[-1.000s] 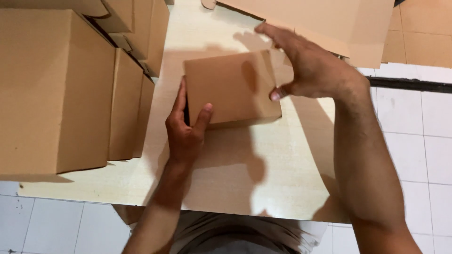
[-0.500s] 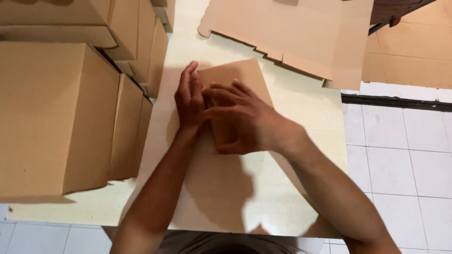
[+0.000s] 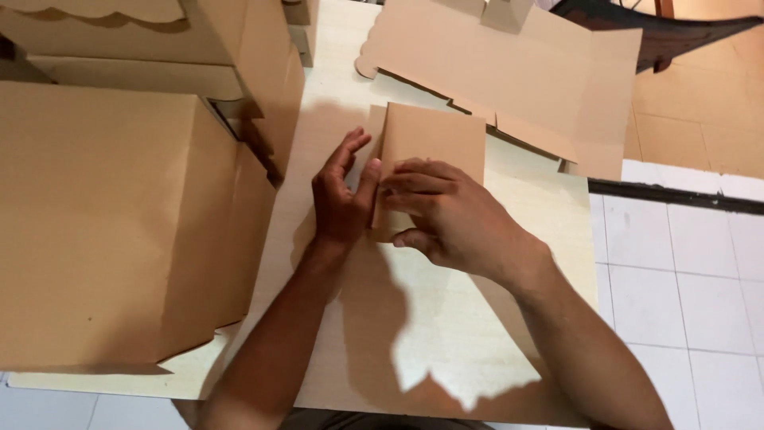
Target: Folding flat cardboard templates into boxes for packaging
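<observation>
Nearest the camera, two bare forearms are seen reaching up over a pale wooden table (image 3: 446, 334), and a strong shadow is cast on the boards beneath them. The left hand (image 3: 341, 199) is laid flat, fingers straight and together, pressed against the left edge of a small brown cardboard box (image 3: 434, 139); nothing is clasped by it, the palm is simply open on the surface. The right hand (image 3: 446, 215) is set down on the near part of the same box, fingers curled over the cardboard and touching the left thumb side; the box is pinned rather than lifted, though whether an edge is pinched under the fingertips cannot be told. The box itself is lying flattened on the table, mid-frame, just ahead of both hands. To the left, a large folded carton (image 3: 119, 231) is stood on the table, with more cartons (image 3: 199, 56) stacked behind it. Farther off, a flat die-cut cardboard sheet (image 3: 541, 72) is spread across the table's far end. White floor tiles (image 3: 684, 287) are seen at right.
</observation>
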